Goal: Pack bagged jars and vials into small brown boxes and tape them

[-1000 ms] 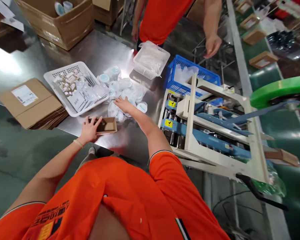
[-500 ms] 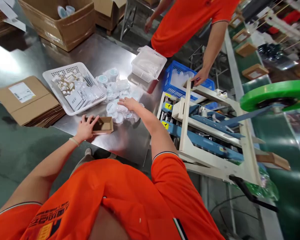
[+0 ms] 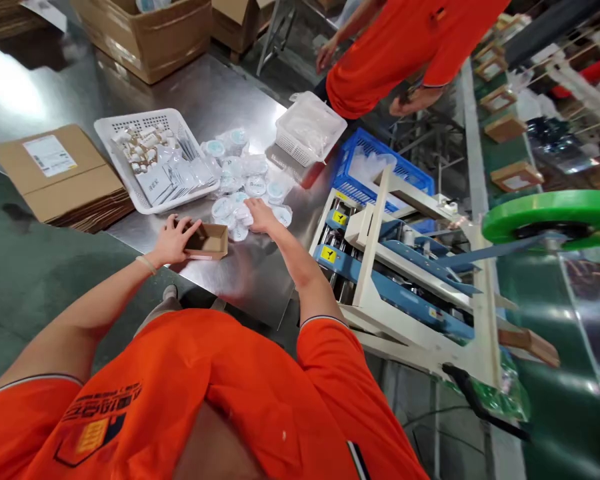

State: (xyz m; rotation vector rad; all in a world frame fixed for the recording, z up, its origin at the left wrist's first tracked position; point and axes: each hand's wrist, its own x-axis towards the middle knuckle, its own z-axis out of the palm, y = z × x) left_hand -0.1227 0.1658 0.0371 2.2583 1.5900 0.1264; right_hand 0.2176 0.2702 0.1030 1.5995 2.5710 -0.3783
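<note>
Drawn closer, the right hand (image 3: 261,216) curls over packets (image 3: 223,208), its grip unclear; the left hand (image 3: 173,243), spread wide, touches a box (image 3: 213,244).

Counted on the table (image 3: 250,270) right now are two white baskets (image 3: 156,208) and one small open box (image 3: 214,245); nearby, one blue crate (image 3: 421,175) is spotted.

The left hand (image 3: 173,243), fingers spread, touches a small open brown cardboard box (image 3: 213,249) on the shiny metal bench (image 3: 230,283). The right hand (image 3: 261,215) touches round white packs in clear plastic (image 3: 255,185). From the box, the packs lie at one o'clock, a white plastic basket (image 3: 177,207) at eleven, flat brown cardboard (image 3: 87,157) at ten.
</note>
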